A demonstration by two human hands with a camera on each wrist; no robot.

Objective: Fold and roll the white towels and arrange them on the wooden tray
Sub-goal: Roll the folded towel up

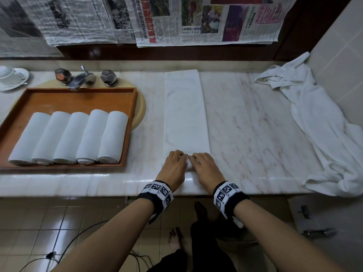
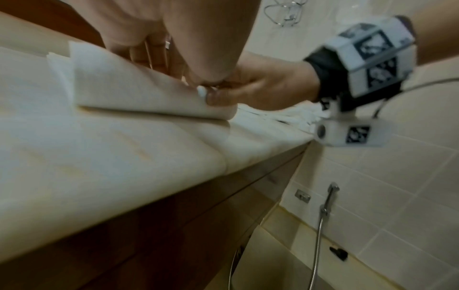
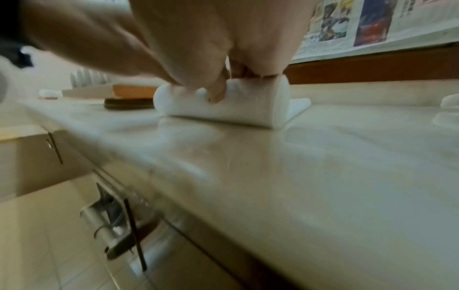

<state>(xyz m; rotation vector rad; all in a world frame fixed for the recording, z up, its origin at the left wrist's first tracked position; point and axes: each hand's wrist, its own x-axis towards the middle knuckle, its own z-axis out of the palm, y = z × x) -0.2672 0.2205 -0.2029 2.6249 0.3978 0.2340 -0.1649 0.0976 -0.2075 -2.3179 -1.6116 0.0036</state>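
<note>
Towel (image 1: 185, 110) lies folded long on the desk (image 1: 245, 118), stretching away beyond the fingers (image 1: 179, 154). Left hand (image 1: 174, 166) and right hand (image 1: 204, 166) curl side by side, clamped on its rolled near end.

The towel (image 1: 185, 108) under both hands is plain white. Left of the hands, five white rolls (image 1: 68, 138) lie in an orange-brown tray (image 1: 129, 122). The counter (image 1: 245, 124) is white marble with faint pinkish veins. Right of the hands lies a white heap (image 1: 318, 124). Both wristbands (image 1: 158, 191) are black with black-and-white square markers.
</note>
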